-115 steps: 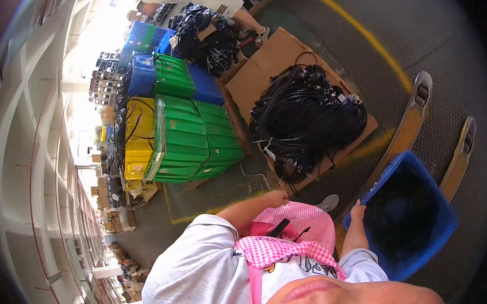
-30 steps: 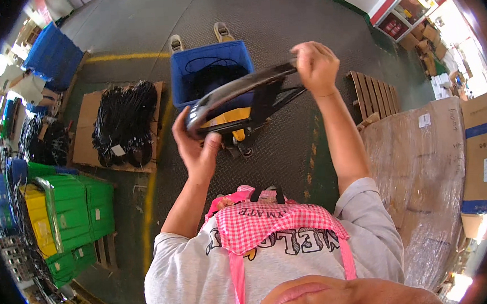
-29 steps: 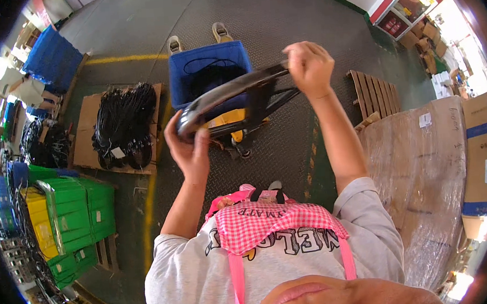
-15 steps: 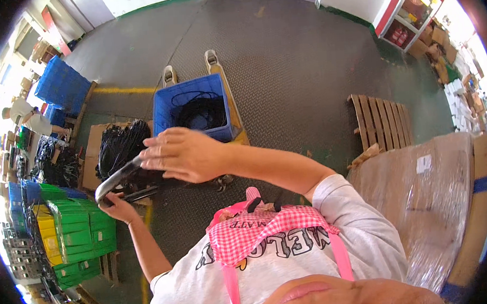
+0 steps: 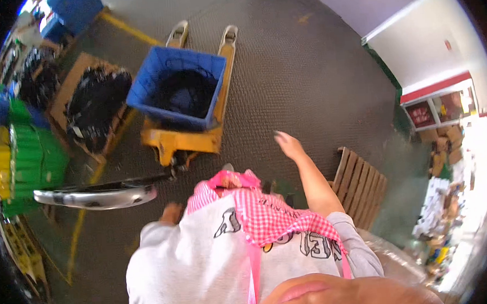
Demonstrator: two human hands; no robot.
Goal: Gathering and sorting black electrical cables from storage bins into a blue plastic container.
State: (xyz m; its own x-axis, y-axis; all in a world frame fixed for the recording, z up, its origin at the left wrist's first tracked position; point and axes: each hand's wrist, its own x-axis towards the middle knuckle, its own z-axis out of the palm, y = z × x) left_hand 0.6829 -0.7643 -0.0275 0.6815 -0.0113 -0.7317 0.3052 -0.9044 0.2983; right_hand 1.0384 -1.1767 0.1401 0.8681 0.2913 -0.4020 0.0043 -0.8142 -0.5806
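My right hand (image 5: 290, 144) is held out ahead of me, over the floor, blurred. Its fingers look loosely extended and I see nothing in them. My left arm hangs low beside my body; only a dark, blurred bit of the left hand (image 5: 172, 212) shows past the sleeve, its fingers unclear. The grey loop handle (image 5: 96, 198) of the pallet jack stands to the left, apart from both hands. In front, the yellow pallet jack (image 5: 183, 144) carries a blue plastic crate (image 5: 145, 99) with coiled black cables (image 5: 187, 91) inside.
Black cable bundles (image 5: 98, 102) lie on a cardboard-topped pallet at the left, near green wrapped stacks (image 5: 35, 159). A wooden pallet (image 5: 362, 183) lies at the right. Farther right are a red-trimmed cabinet (image 5: 439, 109) and cardboard boxes (image 5: 446, 145).
My hands have come off the pallet jack handle; the right swung right, the left dropped beside my body. The handle now appears lower and farther left. My view has turned right.
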